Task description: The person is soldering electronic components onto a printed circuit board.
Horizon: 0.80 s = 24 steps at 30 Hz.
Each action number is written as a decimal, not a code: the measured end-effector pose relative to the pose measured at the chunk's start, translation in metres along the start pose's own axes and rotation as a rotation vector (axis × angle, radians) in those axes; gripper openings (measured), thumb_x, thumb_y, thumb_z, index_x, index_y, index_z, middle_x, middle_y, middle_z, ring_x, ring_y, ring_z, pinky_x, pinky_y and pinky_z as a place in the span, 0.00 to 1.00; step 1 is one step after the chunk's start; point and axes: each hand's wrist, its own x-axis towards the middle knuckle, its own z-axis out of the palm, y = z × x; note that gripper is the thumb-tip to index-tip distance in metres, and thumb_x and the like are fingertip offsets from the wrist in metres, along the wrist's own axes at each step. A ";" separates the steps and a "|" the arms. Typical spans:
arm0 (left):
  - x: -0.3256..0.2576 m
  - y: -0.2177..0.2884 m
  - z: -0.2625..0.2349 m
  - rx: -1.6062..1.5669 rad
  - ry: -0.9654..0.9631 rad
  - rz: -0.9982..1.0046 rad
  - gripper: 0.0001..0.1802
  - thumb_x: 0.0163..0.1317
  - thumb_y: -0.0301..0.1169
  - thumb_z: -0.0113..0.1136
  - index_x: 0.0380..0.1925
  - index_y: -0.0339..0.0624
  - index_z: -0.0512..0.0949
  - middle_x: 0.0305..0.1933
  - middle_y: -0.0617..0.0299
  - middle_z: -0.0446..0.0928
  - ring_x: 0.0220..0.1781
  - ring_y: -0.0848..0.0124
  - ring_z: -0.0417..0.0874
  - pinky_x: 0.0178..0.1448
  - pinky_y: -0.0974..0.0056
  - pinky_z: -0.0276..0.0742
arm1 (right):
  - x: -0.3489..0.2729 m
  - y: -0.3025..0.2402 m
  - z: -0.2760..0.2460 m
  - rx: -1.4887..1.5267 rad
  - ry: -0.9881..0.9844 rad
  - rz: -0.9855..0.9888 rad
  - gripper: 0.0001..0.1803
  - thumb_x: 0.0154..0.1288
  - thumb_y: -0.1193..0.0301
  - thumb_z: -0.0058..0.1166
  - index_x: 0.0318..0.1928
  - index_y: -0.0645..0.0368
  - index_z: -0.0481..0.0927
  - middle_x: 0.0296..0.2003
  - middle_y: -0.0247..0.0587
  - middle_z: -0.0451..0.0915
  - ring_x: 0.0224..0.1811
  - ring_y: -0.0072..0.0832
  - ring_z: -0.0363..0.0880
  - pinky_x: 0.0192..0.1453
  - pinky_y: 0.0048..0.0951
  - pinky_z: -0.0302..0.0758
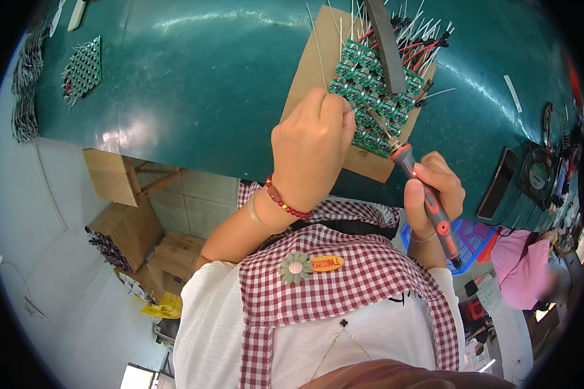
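Head view: gripping the soldering iron (405, 159) in the right hand (438, 188), clamped around the handle, and pointing the tip forward and left at the circuit boards (363, 81) — cannot tell whether touching or just above. Holding the left hand (315, 139) at the left side of the circuit boards, near the tip, with fingers drawn together — cannot tell whether gripping anything. Working over circuit boards lying on a cardboard sheet (305, 78) atop the green table (207, 84), with a grey bar (387, 52) crossing above. For doing this well, probably needing to be steadying the tip, heating one spot at a time, leaving room for the left fingers and sparing the white wires (429, 57) beyond.
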 end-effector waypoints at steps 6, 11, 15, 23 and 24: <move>0.003 0.002 0.004 0.059 -0.023 0.026 0.06 0.52 0.22 0.65 0.27 0.40 0.76 0.27 0.59 0.76 0.26 0.61 0.80 0.27 0.61 0.74 | 0.007 -0.002 0.000 -0.022 -0.039 -0.018 0.11 0.49 0.82 0.60 0.36 0.66 0.78 0.16 0.36 0.71 0.15 0.27 0.67 0.21 0.29 0.61; 0.005 0.004 -0.003 0.005 -0.038 0.009 0.06 0.53 0.22 0.66 0.27 0.39 0.76 0.27 0.59 0.76 0.25 0.61 0.80 0.28 0.63 0.75 | 0.011 -0.004 -0.003 -0.074 -0.087 -0.065 0.12 0.51 0.80 0.60 0.39 0.67 0.77 0.16 0.37 0.72 0.15 0.27 0.67 0.21 0.29 0.61; 0.002 0.003 -0.015 -0.189 -0.078 -0.084 0.11 0.55 0.20 0.68 0.34 0.37 0.74 0.26 0.62 0.76 0.26 0.74 0.81 0.29 0.69 0.74 | -0.001 0.000 -0.019 0.020 0.005 -0.073 0.15 0.58 0.76 0.60 0.46 0.66 0.75 0.19 0.38 0.74 0.17 0.29 0.69 0.24 0.31 0.64; -0.016 0.029 -0.034 -1.001 -0.542 -0.435 0.21 0.59 0.23 0.69 0.42 0.41 0.64 0.35 0.64 0.76 0.35 0.80 0.79 0.38 0.74 0.77 | 0.013 -0.007 -0.001 0.142 -0.085 0.021 0.22 0.57 0.78 0.66 0.52 0.57 0.75 0.33 0.44 0.81 0.36 0.40 0.80 0.40 0.40 0.76; -0.017 0.029 -0.033 -1.075 -0.579 -0.462 0.20 0.59 0.24 0.69 0.42 0.40 0.65 0.35 0.64 0.76 0.35 0.80 0.79 0.38 0.74 0.77 | 0.009 -0.006 -0.001 0.162 -0.102 0.030 0.21 0.57 0.78 0.66 0.51 0.57 0.75 0.33 0.44 0.81 0.36 0.39 0.80 0.41 0.40 0.76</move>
